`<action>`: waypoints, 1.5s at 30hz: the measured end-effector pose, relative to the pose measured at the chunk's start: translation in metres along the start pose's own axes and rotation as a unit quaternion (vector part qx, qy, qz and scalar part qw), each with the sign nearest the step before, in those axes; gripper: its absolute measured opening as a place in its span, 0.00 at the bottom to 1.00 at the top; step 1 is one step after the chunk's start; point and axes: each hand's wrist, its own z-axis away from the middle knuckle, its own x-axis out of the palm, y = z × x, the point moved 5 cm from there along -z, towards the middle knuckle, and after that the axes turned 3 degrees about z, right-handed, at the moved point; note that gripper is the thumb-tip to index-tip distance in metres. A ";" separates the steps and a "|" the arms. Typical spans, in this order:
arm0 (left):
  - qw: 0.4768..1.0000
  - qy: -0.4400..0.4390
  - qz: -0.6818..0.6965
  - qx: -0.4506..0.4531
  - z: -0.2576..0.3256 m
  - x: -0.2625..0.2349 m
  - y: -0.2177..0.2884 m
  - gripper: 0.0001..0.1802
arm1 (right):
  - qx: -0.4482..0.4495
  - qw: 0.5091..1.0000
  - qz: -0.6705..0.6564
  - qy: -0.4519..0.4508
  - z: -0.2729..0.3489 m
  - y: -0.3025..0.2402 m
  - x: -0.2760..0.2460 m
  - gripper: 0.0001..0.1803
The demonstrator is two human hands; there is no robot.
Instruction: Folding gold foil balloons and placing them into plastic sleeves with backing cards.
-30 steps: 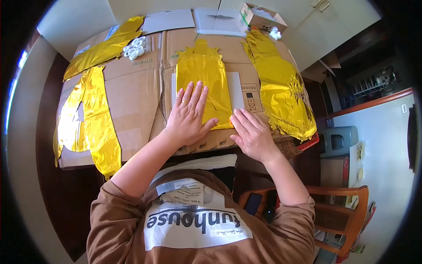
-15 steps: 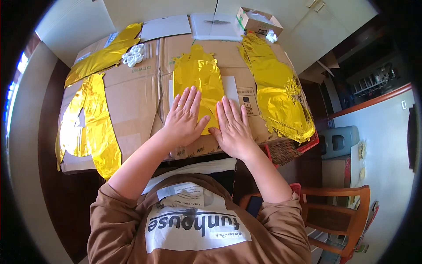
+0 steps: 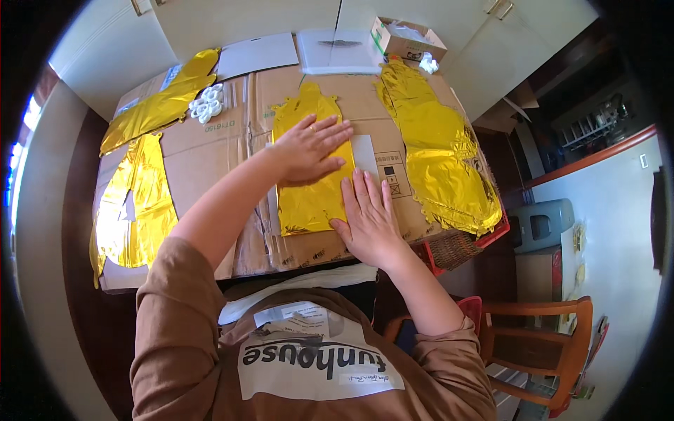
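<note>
A folded gold foil balloon (image 3: 307,207) lies flat in front of me, over a white card (image 3: 363,151) that shows along its right side. Across the upper part of the foil rests my left hand (image 3: 312,149), fingers stretched toward the right. My right hand (image 3: 371,219) lies flat at the foil's lower right edge, partly on the cardboard, with its thumb touching the foil. Neither hand grips anything.
Flattened cardboard (image 3: 210,161) covers the table. More gold foil balloons lie at the right (image 3: 442,154), far left (image 3: 158,95) and near left (image 3: 140,210). White ribbon rolls (image 3: 206,104), a clear plastic lid (image 3: 337,52) and an open box (image 3: 408,38) sit toward the back.
My left hand has moved up and right across the foil, its fingers turning from pointing away to pointing right. The right hand has shifted slightly toward me.
</note>
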 end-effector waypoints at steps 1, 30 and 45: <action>1.000 -0.003 -0.001 -0.005 -0.007 0.000 -0.011 0.40 | -0.001 1.000 0.001 0.000 0.000 0.000 0.000 0.42; 0.939 0.191 0.079 -0.276 0.084 -0.045 0.021 0.50 | 0.020 0.998 0.030 -0.044 -0.001 0.000 0.000 0.43; 0.971 0.087 0.043 -0.218 0.079 -0.007 0.075 0.52 | 0.150 0.948 -0.276 0.051 -0.059 0.097 -0.060 0.27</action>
